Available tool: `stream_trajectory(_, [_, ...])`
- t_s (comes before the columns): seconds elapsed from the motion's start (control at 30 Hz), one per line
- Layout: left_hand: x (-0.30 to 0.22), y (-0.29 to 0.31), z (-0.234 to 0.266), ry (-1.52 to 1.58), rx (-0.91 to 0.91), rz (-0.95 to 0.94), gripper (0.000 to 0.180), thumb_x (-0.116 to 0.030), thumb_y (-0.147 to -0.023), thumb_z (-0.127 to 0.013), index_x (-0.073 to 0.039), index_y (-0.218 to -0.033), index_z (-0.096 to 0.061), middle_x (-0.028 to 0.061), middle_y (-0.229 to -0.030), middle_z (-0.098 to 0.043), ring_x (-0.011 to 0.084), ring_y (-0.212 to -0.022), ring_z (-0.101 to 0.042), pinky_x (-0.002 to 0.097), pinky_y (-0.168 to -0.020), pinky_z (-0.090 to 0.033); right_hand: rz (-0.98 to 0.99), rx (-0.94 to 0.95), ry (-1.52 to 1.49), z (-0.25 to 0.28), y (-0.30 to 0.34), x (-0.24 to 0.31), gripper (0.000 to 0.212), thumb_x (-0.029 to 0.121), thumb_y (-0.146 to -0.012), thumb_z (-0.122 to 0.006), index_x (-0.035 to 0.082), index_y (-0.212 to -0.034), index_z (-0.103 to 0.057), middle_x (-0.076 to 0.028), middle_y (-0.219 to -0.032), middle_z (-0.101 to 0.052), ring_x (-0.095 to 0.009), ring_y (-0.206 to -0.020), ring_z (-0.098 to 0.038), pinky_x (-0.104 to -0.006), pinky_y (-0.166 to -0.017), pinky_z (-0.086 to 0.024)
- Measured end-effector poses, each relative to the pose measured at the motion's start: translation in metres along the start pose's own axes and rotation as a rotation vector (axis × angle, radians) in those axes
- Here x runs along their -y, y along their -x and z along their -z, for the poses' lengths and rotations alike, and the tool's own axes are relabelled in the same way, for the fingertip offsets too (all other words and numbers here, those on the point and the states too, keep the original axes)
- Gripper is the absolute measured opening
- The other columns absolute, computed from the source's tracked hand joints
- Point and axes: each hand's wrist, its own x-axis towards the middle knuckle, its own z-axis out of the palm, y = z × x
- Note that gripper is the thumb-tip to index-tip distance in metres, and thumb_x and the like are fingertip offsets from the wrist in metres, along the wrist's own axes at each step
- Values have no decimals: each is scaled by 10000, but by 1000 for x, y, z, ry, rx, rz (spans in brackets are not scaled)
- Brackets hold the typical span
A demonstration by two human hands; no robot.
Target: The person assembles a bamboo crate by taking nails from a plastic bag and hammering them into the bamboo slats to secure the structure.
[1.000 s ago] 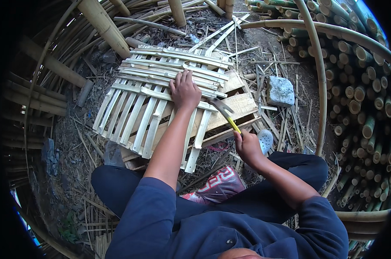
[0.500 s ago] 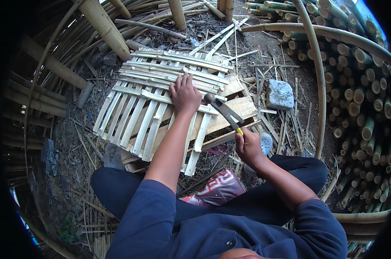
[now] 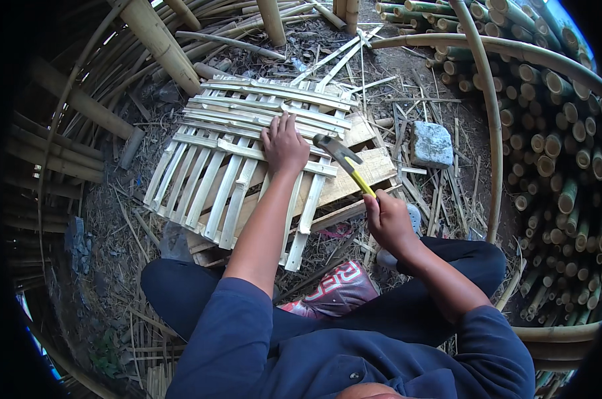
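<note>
A panel of split bamboo slats (image 3: 240,196), crossed by several other bamboo strips (image 3: 208,141), lies in front of me on pale wooden boards (image 3: 364,174). My left hand (image 3: 288,147) rests on the cross strips with its fingers stretched forward; its thumb is hidden. In my right hand (image 3: 390,223) is a claw hammer (image 3: 354,174), gripped by its yellow handle. The hammer's head is raised just right of my left hand, over the panel's right edge. Whether a nail stands there is too small to tell.
Right of the boards sits a pale stone block (image 3: 431,145). Cut bamboo poles (image 3: 554,166) are stacked at the right, behind a bent bamboo pole (image 3: 490,126). A bamboo post (image 3: 160,46) rises at the upper left. A printed red and white sack (image 3: 337,292) lies between my legs.
The hammer has tilted and its head has lifted slightly up and left, showing more yellow handle. My right hand has shifted a little to the right. My left hand stays put.
</note>
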Motion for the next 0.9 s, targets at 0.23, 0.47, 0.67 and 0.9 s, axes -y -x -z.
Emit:
stream_trajectory(0.23, [-3, 3, -3, 72, -1, 23, 445, -201, -998, -483, -120, -1426, -570, 55, -1551, -520, 236, -1484, -390, 513, -1247, -192, -152, 77, 205, 14, -7, 9, 471, 366, -1042, -602, -25, -780, -605, -272, -657, -614, -484, -653, -628, -558, -594, -477])
stream_trajectory(0.47, [-1, -1, -6, 127, -61, 30, 465, -188, -992, -481, -83, -1441, -533, 89, -1549, -514, 241, -1496, -382, 494, -1268, -179, -153, 153, 294, 1, -4, -1, 507, 418, -1049, -565, -23, -802, -614, -274, -667, -627, -497, -665, -637, -578, -625, -498])
stream_trajectory(0.67, [3, -6, -14, 66, -118, 33, 498, -175, -981, -475, -70, -1468, -493, 119, -1572, -475, 261, -1525, -341, 503, -1286, -141, -66, 90, 197, 3, -8, -5, 483, 409, -1034, -596, -9, -796, -628, -258, -665, -636, -477, -655, -648, -565, -615, -504])
stream_trajectory(0.9, [9, -3, -17, 55, -132, 17, 511, -184, -978, -483, -73, -1476, -489, 121, -1580, -468, 259, -1528, -334, 495, -1291, -128, -102, 145, 291, 9, -9, 4, 557, 464, -1043, -549, -16, -790, -670, -267, -708, -665, -476, -698, -671, -568, -651, -527])
